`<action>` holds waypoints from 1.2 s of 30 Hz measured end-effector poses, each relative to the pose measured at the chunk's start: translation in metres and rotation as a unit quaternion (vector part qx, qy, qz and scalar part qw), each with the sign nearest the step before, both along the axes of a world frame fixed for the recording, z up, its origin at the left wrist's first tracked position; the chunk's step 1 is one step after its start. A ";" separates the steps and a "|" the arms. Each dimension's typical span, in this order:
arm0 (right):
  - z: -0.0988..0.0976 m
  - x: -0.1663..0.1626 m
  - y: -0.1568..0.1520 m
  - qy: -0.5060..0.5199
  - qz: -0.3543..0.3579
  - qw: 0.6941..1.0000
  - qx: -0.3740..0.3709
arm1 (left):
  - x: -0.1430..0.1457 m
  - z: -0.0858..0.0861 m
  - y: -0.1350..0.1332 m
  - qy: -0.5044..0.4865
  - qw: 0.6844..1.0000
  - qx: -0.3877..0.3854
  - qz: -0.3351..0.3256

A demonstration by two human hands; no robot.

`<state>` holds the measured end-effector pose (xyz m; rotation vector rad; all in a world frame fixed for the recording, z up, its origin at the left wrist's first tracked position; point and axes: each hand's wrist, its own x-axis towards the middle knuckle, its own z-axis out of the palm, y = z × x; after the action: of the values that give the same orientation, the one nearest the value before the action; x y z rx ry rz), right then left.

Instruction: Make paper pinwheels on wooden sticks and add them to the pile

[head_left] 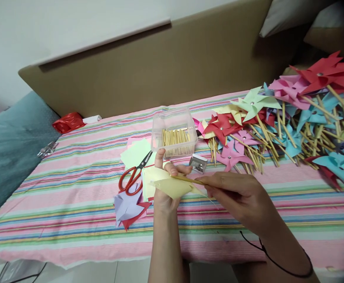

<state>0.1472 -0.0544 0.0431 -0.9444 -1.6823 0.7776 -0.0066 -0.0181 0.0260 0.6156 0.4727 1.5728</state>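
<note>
A pale yellow paper pinwheel (173, 188) lies across my left hand (167, 196), whose fingers curl around it from behind. My right hand (242, 194) pinches a thin wooden stick (189, 179), and the stick's far end meets the paper near my left fingertips. Whether the two are fastened together I cannot tell. Just beyond my hands is a small open box (198, 163) with tiny metal pieces in it. Red-handled scissors (132, 179) rest on coloured paper sheets (136, 155) to the left.
A clear plastic box (174, 131) holds many short sticks. Finished pinwheels (229, 155) pile up along the right. Purple and red folded paper (129, 208) lies left of my hands. A red plastic bag (68, 122) sits at the back left on the striped cloth (80, 188).
</note>
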 end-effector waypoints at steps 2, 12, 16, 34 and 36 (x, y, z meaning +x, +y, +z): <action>0.001 0.000 0.000 0.000 0.000 1.000 0.009 | 0.001 -0.002 0.000 -0.004 1.000 0.004 0.005; 0.001 -0.001 -0.002 -0.005 -0.003 1.000 0.006 | 0.001 -0.005 0.002 0.003 1.000 0.022 0.010; 0.003 -0.002 -0.001 -0.007 -0.002 1.000 0.017 | 0.000 -0.007 0.003 0.001 0.999 0.030 0.010; -0.006 -0.006 0.000 -0.012 -0.075 0.997 0.005 | 0.003 -0.007 0.008 0.045 0.998 0.034 0.012; -0.007 -0.006 0.000 -0.001 -0.071 0.997 -0.007 | 0.004 -0.007 0.008 0.047 0.998 0.035 0.005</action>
<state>0.1408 -0.0543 0.0363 -1.0618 -1.5941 0.6955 -0.0029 -0.0105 0.0189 0.7437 0.4933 1.5790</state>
